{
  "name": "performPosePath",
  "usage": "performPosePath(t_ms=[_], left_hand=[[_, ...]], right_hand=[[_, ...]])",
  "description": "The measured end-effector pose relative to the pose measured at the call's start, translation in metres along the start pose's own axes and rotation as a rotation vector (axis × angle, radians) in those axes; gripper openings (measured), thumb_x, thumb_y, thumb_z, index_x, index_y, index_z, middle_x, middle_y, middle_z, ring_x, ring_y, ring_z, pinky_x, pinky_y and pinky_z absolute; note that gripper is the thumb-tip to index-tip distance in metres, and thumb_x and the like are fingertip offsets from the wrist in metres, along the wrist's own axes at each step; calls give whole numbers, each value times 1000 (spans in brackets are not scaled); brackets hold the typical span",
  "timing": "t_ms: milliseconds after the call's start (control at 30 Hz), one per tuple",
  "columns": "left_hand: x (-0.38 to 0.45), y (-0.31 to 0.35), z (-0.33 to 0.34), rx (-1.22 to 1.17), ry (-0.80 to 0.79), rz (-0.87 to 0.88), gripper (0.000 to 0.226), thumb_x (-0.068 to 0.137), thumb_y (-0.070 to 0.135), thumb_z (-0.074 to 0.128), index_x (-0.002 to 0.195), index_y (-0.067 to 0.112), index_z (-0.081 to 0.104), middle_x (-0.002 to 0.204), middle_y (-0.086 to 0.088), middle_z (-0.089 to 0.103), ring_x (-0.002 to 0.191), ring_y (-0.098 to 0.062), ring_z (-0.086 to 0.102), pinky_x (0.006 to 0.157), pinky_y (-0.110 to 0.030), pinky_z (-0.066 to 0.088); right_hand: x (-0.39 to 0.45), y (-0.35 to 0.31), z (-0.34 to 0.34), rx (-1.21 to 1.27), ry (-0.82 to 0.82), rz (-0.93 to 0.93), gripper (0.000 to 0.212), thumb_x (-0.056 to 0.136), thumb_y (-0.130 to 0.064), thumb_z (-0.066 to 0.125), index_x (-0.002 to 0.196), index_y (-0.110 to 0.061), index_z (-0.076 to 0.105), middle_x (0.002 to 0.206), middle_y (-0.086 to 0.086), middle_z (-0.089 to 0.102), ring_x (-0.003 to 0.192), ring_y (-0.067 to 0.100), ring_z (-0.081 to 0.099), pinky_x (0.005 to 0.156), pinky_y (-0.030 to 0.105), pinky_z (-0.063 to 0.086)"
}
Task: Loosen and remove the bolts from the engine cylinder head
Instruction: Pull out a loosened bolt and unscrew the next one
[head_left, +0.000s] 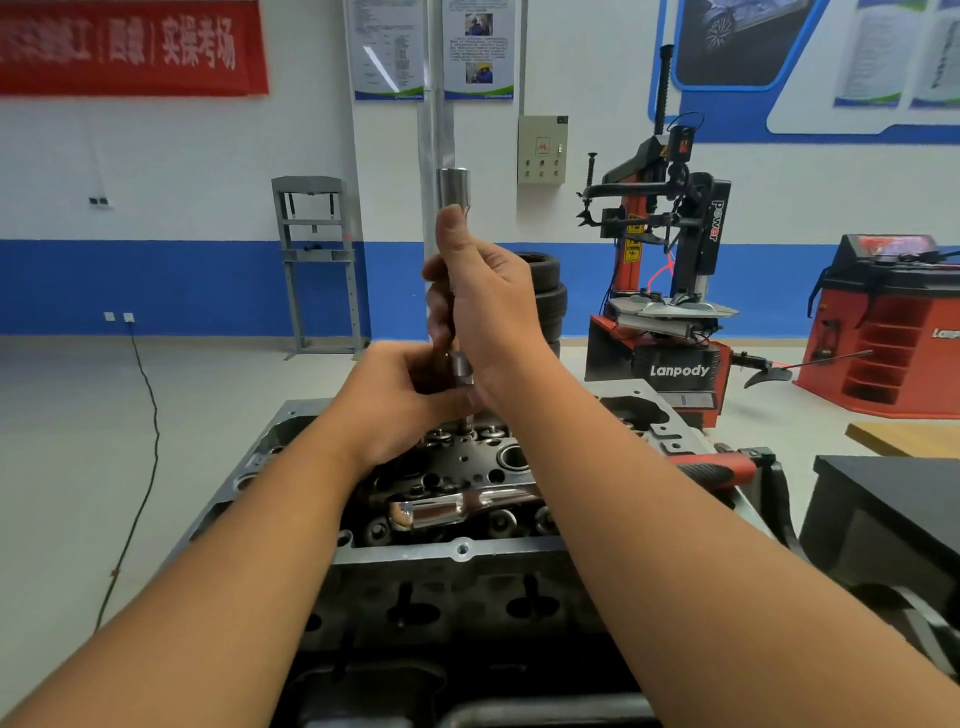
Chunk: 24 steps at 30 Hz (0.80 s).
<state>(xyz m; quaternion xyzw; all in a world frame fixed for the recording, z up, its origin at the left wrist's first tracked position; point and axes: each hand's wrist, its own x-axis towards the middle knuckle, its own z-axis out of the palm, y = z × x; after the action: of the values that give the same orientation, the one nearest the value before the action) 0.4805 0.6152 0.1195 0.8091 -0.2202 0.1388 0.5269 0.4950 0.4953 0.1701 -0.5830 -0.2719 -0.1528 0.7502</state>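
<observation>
engine cylinder head (457, 556) directly beneath both hands. right hand (488, 306) curled around upright socket wrench (453, 218), thumb near its top; left hand (400, 400) grips the wrench's lower end, just above a bolt (466, 429).

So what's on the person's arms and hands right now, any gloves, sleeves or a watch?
Nothing is worn that shows. The left hand and right hand are bare, with no gloves, and no rings are visible on the fingers. Both forearms are uncovered to the frame's bottom edge: no sleeves, watch, bands or markings in view.
</observation>
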Motion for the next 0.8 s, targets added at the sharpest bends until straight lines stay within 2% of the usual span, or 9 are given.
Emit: performPosePath(t_ms=[100, 200, 267, 400, 500, 600, 667, 733, 800], left_hand=[[0, 1, 2, 172, -35, -59, 27, 75, 34, 92, 96, 24, 78, 89, 7, 80, 87, -13, 76, 85, -38, 60], [1, 2, 9, 563, -41, -85, 16, 86, 48, 76, 95, 36, 69, 82, 10, 72, 78, -12, 69, 78, -40, 60], [1, 4, 12, 641, -47, -100, 15, 88, 46, 68, 102, 42, 63, 85, 11, 69, 78, -13, 67, 77, -39, 60], [0, 3, 5, 457, -116, -113, 13, 93, 35, 70, 90, 37, 57, 87, 3, 68, 81, -20, 67, 77, -39, 57], [-1, 3, 4, 445, -138, -97, 11, 95, 34, 72, 95, 28, 63, 87, 3, 68, 82, -18, 66, 78, -37, 55], [-1, 5, 2, 362, -92, -80, 15, 91, 28, 78, 102, 25, 68, 91, 4, 72, 87, -15, 69, 85, -39, 58], [-1, 5, 0, 235, -4, -39, 18, 88, 24, 82, 99, 30, 68, 91, 6, 74, 86, -8, 71, 81, -32, 59], [-1, 5, -1, 128, 83, 22, 22, 89, 22, 82, 97, 37, 67, 88, 11, 73, 74, 5, 65, 67, -16, 52], [-2, 6, 1, 6, 141, 81, 25, 92, 18, 79, 101, 39, 68, 88, 12, 71, 71, 6, 61, 62, -9, 48]], right_hand=[[3, 2, 3, -46, 24, 62, 46, 101, -48, 62, 72, -21, 40, 59, 1, 33, 48, 13, 31, 47, 31, 32], [4, 3, 4, -117, 40, 102, 47, 100, -49, 63, 72, -22, 36, 61, 2, 30, 50, 15, 28, 47, 31, 32], [5, 4, 6, -129, 48, 102, 47, 101, -46, 63, 71, -21, 35, 60, 2, 29, 49, 16, 27, 46, 31, 32], [8, 6, 11, -224, 86, 82, 45, 104, -42, 61, 73, -18, 38, 59, 7, 32, 46, 20, 31, 47, 32, 37], [8, 6, 13, -260, 126, 65, 49, 104, -39, 60, 67, -19, 35, 56, 5, 33, 49, 22, 31, 52, 36, 37], [13, -2, 15, -283, 159, 55, 53, 104, -37, 60, 61, -21, 34, 47, -3, 34, 45, 20, 34, 51, 34, 37], [20, -14, 19, -262, 146, 52, 51, 104, -36, 60, 63, -19, 35, 42, -5, 35, 37, 17, 35, 45, 28, 35], [28, -31, 24, -230, 123, 37, 48, 105, -35, 59, 67, -18, 34, 40, -5, 34, 33, 16, 34, 40, 24, 32], [33, -50, 28, -201, 118, 22, 46, 105, -33, 59, 69, -18, 34, 42, -4, 33, 32, 16, 32, 40, 24, 32]])
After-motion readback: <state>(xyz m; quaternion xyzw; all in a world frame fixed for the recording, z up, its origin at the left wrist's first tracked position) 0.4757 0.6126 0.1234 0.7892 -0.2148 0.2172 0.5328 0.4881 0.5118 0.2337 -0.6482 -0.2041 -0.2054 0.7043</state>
